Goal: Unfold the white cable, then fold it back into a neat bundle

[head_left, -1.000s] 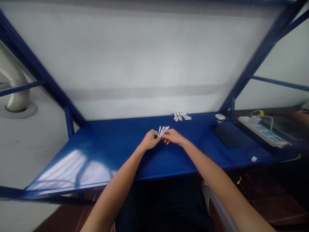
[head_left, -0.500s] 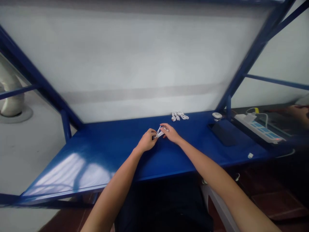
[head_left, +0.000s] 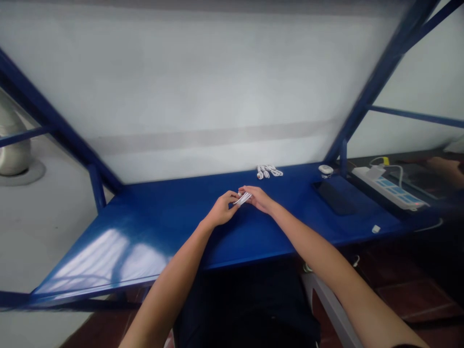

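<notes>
Both ends of a folded white cable (head_left: 242,198) are pinched between the left hand (head_left: 220,210) and right hand (head_left: 258,199) (a narrow grip) above the blue metal table (head_left: 145,241).

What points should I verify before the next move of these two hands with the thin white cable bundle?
1. Thin white cable bundle held by the left hand and right hand: ok, pinched between both.
2. Ends of the bundle: cannot tell, the fingers and the small view hide them.
3. Second, coiled white cable bundle on the blue metal table: ok, lying apart from the hands near the far edge.
4. Flat black rectangular slab: ok, lying to the right of the hands.
5. Other person's hand to the right of the white power strip: ok, apart from these hands.
</notes>
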